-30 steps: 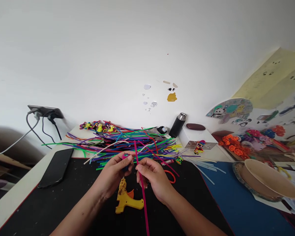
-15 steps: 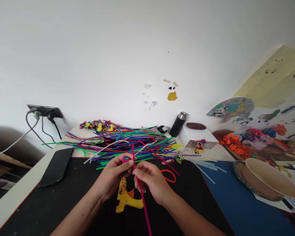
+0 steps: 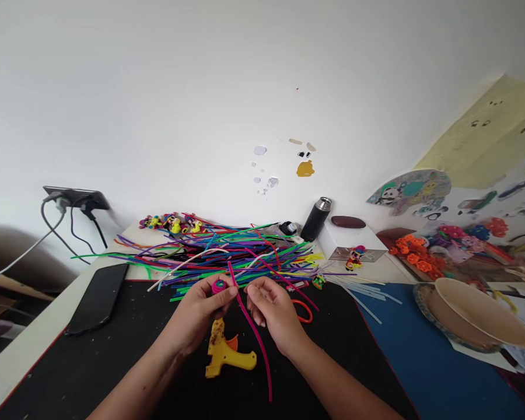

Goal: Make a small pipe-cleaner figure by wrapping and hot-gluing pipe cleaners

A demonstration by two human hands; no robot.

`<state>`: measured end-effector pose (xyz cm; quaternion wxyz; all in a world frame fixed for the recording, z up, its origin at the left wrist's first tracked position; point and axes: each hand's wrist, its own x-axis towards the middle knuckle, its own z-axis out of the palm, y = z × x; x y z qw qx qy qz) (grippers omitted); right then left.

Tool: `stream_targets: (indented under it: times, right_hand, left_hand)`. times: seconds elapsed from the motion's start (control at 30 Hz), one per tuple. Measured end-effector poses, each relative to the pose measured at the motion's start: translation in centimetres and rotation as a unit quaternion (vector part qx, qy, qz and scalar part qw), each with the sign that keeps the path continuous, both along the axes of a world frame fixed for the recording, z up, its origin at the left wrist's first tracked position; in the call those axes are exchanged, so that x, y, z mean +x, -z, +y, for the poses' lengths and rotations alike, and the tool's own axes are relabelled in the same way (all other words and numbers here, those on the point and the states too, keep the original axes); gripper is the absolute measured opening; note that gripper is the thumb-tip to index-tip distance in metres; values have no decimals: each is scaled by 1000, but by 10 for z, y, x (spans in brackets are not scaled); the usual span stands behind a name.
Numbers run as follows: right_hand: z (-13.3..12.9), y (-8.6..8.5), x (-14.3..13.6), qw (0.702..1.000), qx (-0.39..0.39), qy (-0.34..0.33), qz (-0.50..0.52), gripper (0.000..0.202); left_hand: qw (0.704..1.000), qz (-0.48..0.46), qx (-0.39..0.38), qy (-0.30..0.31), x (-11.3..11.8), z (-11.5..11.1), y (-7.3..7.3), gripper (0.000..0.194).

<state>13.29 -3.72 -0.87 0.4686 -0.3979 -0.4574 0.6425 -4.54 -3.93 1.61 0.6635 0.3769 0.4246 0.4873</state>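
My left hand (image 3: 203, 303) is closed, pinching a long magenta pipe cleaner (image 3: 259, 339) between thumb and forefinger. The same hand holds a small pink coil (image 3: 219, 286) with a blue-green centre. The pipe cleaner's short end points up past the thumb, and its long end hangs down in a bend to the right. My right hand (image 3: 271, 306) is just right of the pipe cleaner, fingers curled and thumb against forefinger, with nothing visible in them. Below both hands a yellow glue gun (image 3: 231, 357) with an orange trigger lies on the black mat (image 3: 157, 373).
Many coloured pipe cleaners (image 3: 219, 251) are heaped behind the hands. A black phone (image 3: 98, 297) lies left. Orange scissor handles (image 3: 304, 311) show beside my right hand. A black flask (image 3: 317, 219), a white box (image 3: 354, 236) and a beige bowl (image 3: 481, 312) stand to the right.
My right hand has let go of the magenta pipe cleaner and moved slightly right. The pipe cleaner's lower end has swung up into view, now curved. My left hand has shifted slightly left.
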Motion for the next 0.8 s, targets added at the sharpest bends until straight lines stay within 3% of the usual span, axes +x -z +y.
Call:
stream_targets:
  times: [0.17, 0.47, 0.8]
  right_hand:
    - [0, -6, -1, 999, 36, 14, -2, 49]
    - [2, -16, -5, 996, 82, 32, -29, 43]
    - [1, -21, -7, 995, 78, 25, -54, 37]
  left_hand:
    - [1000, 23, -16, 12, 2, -1, 3, 50]
    - [999, 27, -23, 23, 8, 2, -3, 49]
    - [999, 18, -12, 36, 7, 0, 6, 50]
